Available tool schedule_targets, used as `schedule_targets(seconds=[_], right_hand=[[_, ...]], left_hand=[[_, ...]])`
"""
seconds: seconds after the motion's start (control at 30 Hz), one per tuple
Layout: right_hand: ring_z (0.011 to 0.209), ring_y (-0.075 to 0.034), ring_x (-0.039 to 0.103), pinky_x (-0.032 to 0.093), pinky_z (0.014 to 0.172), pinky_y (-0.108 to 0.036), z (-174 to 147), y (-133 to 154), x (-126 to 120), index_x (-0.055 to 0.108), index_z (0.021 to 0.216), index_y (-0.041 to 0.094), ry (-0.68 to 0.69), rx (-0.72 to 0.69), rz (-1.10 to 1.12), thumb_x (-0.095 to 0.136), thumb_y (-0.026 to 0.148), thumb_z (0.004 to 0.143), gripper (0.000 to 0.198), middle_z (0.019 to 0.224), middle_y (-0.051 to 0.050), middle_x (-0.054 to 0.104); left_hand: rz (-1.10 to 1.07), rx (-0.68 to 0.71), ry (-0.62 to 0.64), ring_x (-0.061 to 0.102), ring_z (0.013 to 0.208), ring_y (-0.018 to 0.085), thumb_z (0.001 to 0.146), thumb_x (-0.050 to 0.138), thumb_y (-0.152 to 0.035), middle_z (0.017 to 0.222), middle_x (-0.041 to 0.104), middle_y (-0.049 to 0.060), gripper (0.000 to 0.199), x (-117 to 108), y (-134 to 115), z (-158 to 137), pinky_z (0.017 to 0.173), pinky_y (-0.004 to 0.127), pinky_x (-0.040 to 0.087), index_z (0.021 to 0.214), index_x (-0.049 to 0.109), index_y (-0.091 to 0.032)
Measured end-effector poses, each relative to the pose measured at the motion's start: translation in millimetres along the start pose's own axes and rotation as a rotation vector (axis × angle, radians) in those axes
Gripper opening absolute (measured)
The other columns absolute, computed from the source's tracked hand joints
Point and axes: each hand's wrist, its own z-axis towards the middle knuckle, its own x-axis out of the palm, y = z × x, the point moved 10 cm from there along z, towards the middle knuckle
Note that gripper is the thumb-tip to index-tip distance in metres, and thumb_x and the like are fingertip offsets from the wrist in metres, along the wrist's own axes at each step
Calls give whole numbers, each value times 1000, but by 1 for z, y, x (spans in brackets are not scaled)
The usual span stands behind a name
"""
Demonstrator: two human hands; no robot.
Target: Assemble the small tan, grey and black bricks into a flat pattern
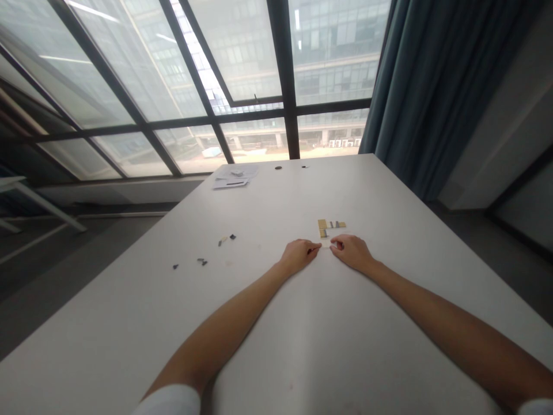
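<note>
Right of centre in the frame, my left hand (301,255) reached the left end of a small pale piece (326,244) on the white table (276,323), its fingertips against that end. My right hand (352,252) was curled at the other end; I cannot tell whether either hand actually gripped it. Just above lay a yellow-and-grey cluster (322,224). Left of centre, small dark bits (202,261) were scattered, and papers (233,174) lay at the table's far edge, top centre-left.
</note>
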Motion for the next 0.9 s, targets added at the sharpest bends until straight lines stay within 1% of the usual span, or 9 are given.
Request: schedule_targets(seconds=[0.13,0.33,0.57,0.77,0.9], right_hand=[[79,-17,64,41,70,-26,1,0,2,76,102,23,19,9,-6,60,34,87,25,85,-2,73],[79,-17,64,41,70,-26,1,1,2,76,102,23,20,13,-14,60,34,87,24,85,-1,73],[79,-17,64,40,69,-26,1,1,3,76,102,23,7,4,-5,59,34,88,25,84,-2,73],[77,-17,63,39,68,-26,1,1,1,76,100,23,-8,-2,12,59,34,87,24,83,-1,73],[75,-17,62,39,68,-26,1,3,-1,76,98,21,-32,-23,37,60,35,86,24,80,-2,72]], left_hand=[[-14,-22,14,68,93,19,98,48,-38,101,77,4,35,1,2,0,84,26,48,120,73,-30],[-21,-30,17,68,93,19,98,48,-39,103,77,3,35,-1,2,-1,84,26,49,121,73,-31],[-19,-17,3,69,89,18,98,47,-37,101,78,3,35,-1,3,0,81,25,49,120,74,-29],[-12,-42,-5,69,92,19,96,48,-34,106,77,3,36,-1,5,1,86,27,51,122,73,-30],[-14,-66,-3,69,93,20,96,49,-33,102,77,3,36,-1,6,0,87,28,51,123,72,-29]])
